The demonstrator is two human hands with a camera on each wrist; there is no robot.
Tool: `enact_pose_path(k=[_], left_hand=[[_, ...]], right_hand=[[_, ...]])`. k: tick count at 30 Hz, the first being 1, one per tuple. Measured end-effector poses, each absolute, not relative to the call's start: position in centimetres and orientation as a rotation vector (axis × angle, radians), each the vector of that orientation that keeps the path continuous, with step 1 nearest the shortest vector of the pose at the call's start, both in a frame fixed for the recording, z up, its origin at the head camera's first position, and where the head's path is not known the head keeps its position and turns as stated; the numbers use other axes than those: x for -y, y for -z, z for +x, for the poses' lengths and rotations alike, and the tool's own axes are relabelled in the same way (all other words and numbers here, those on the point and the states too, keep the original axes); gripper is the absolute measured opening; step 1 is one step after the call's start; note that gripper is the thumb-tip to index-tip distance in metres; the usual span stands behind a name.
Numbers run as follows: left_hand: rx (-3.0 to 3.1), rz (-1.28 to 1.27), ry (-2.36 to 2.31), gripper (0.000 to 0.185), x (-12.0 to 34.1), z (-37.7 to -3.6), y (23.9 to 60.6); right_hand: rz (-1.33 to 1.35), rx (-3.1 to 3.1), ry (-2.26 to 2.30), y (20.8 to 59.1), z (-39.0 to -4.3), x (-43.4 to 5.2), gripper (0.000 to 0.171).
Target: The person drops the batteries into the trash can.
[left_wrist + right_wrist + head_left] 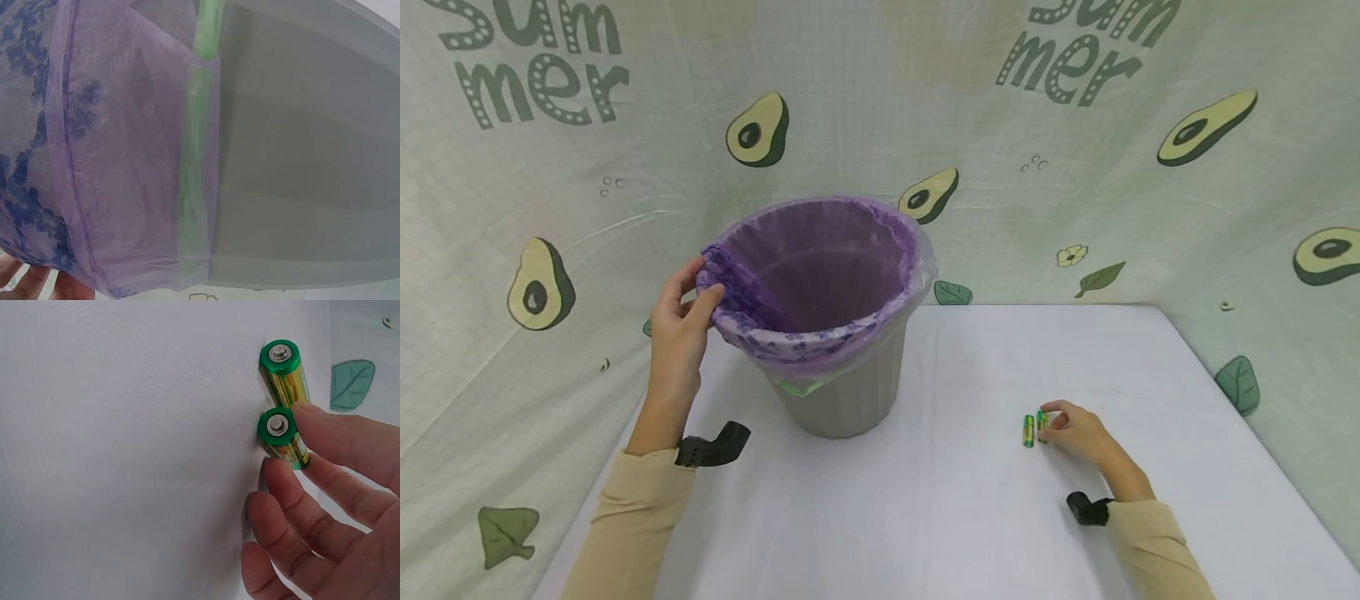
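On the left, my left hand (681, 325) grips the rim of a grey trash bin (850, 400), thumb on the inner side. A purple bag (820, 343) with blue flower prints lines the bin and folds over its rim. Part of the bin's base is lifted or tilted; I cannot tell which. In the left wrist view, the fingertips (37, 284) show beneath the bag's folded edge. My right hand (1078, 433) pinches a green-and-gold battery (284, 434) between thumb and fingers. A second battery (1028, 431) lies alongside it on the table, close to the thumb.
A white cloth-covered table (880, 517) carries the bin and the batteries. Behind it hangs a pale curtain (850, 100) printed with avocados and leaves. A green strip (197, 156) runs along the bag's hem.
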State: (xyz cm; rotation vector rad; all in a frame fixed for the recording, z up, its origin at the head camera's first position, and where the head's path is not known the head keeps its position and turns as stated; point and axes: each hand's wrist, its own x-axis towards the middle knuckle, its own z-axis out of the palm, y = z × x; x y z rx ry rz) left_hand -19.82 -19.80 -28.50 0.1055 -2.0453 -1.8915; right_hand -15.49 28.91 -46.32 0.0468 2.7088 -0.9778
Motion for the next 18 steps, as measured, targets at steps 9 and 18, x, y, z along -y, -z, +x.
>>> enact_pose_path(k=[9,18], left_hand=[[2.051,0.105,1.889,0.048,19.7,-19.7,28.5],[2.047,0.097,1.885,0.048,19.7,-19.8,28.5]], right_hand=[[0.093,-2.718,0.948,46.7,-15.5,-28.4,0.038],[0.174,-2.723,0.865,46.7,-15.4,-27.8,0.026]])
